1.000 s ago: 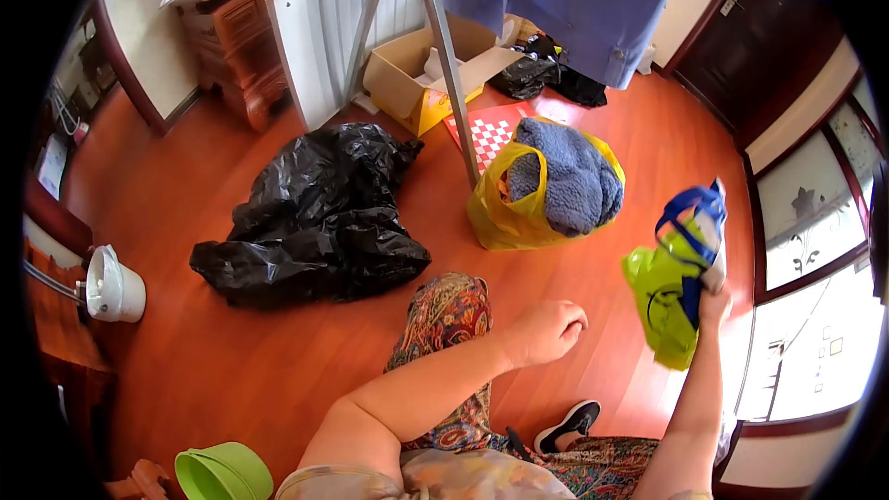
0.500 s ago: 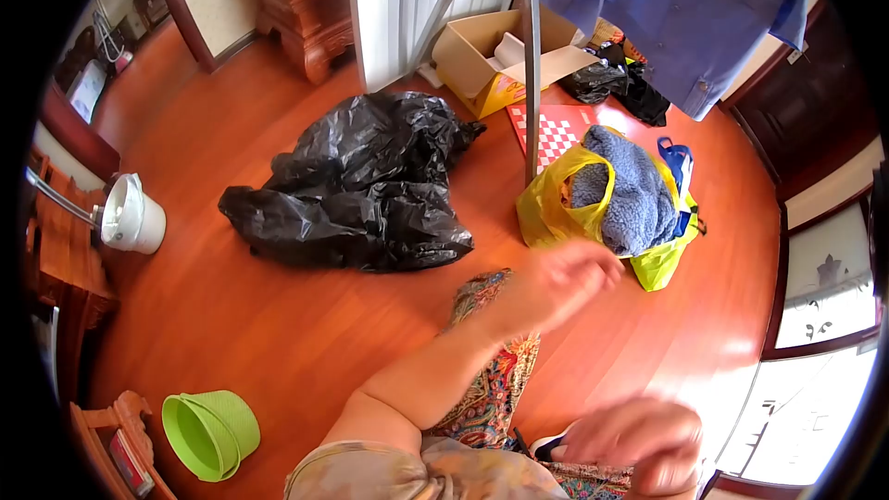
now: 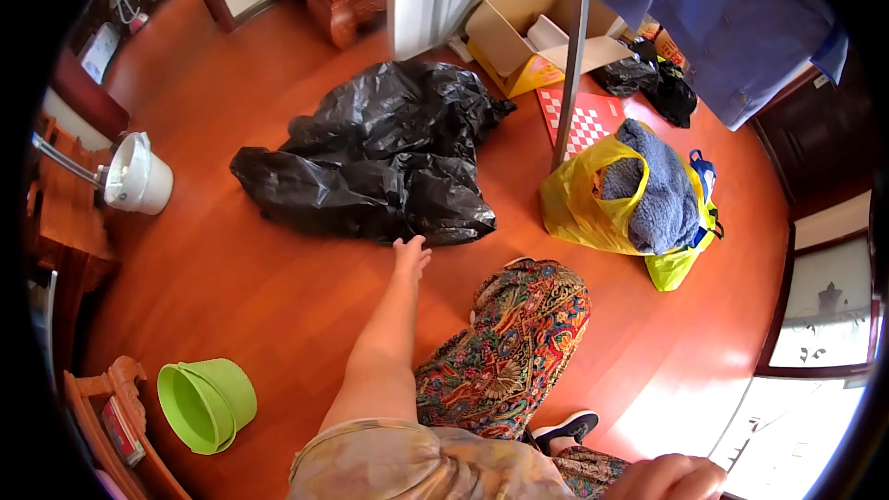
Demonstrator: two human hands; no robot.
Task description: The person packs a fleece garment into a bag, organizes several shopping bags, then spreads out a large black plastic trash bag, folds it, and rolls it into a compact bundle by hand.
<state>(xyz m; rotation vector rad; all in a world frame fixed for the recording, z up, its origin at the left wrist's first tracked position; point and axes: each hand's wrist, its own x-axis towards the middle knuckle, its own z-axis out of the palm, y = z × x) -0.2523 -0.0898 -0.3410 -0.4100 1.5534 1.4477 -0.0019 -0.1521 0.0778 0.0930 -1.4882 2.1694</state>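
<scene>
My left hand [image 3: 412,257] reaches forward at the near edge of a large crumpled black plastic bag [image 3: 380,157], its fingers apart and nothing in them. Whether the fingertips touch the plastic, I cannot tell. The bag lies spread on the wooden floor. At the bottom right edge my right hand [image 3: 669,479] is closed, fingers curled; the frame cuts it off, and its palm is hidden. To the right of the black bag stands a yellow plastic bag [image 3: 583,204] with blue fleecy cloth [image 3: 662,204] bulging out of its top.
A metal pole [image 3: 572,56] rises behind the yellow bag, beside a red checkered board [image 3: 582,125] and an open cardboard box [image 3: 519,37]. Blue clothing [image 3: 732,18] hangs at upper right. A green bucket [image 3: 206,405] and a white bucket [image 3: 139,176] are at left.
My left hand has swung left and forward to the black bag's near edge. My right hand has dropped toward the bottom edge. The view has shifted slightly; the bags look unmoved on the floor.
</scene>
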